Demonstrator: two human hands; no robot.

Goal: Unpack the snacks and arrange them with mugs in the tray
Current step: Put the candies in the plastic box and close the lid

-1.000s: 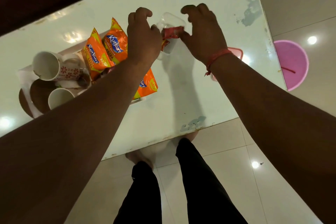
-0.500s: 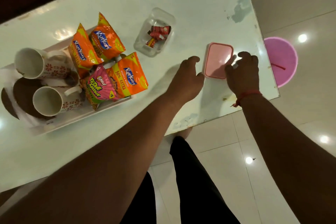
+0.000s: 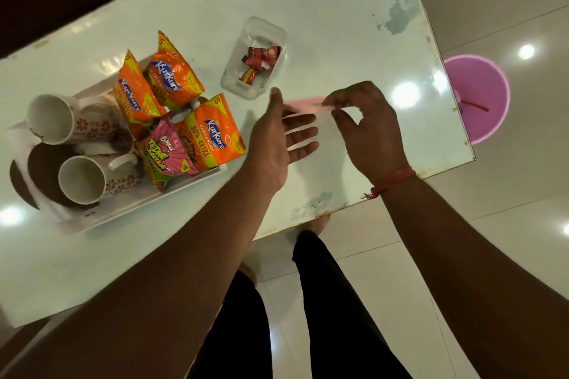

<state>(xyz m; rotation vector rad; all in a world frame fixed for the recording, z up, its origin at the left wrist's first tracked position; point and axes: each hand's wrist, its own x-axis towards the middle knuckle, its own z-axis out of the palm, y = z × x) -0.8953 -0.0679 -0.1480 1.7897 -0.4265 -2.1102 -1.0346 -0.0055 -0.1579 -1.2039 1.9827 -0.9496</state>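
Lifted off the table (image 3: 338,9), the pink lid (image 3: 303,102) is pinched edge-on by the right hand (image 3: 366,129); left hand (image 3: 277,138) spread open beside it.

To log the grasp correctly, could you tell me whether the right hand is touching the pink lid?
Touching. The head view shows the right hand pinching the blurred pink lid at its edge between thumb and fingertips.

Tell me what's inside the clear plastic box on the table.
The clear box holds a few small red-wrapped sweets, lid off. How many cannot be told: they overlap, hiding whatever lies beneath.
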